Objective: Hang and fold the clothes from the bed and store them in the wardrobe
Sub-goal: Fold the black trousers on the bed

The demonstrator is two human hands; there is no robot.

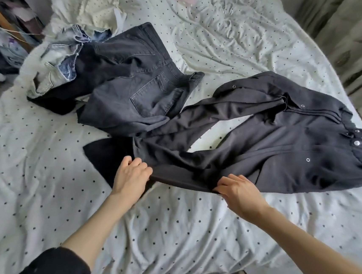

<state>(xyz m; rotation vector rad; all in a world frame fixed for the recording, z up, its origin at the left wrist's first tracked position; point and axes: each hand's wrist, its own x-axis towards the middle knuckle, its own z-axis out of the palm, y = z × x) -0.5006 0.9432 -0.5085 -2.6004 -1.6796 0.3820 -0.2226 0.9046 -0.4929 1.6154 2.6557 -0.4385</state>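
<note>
Bed (46, 172): dotted sheet | dark jacket (287, 144): sprawled right of the grey jeans (140, 92), sleeve towards them | left hand (131, 177), right hand (238, 188): both pinch its near hem; advice: keep hem taut, fold evenly.

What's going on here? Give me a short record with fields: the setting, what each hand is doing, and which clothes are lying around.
setting: bed with a dotted white sheet
left hand: holds the near edge of the black jacket
right hand: pinches the same edge, further right
jacket state: spread flat, snaps showing
other clothes: dark grey jeans behind the jacket; light blue jeans crumpled at far left
</note>
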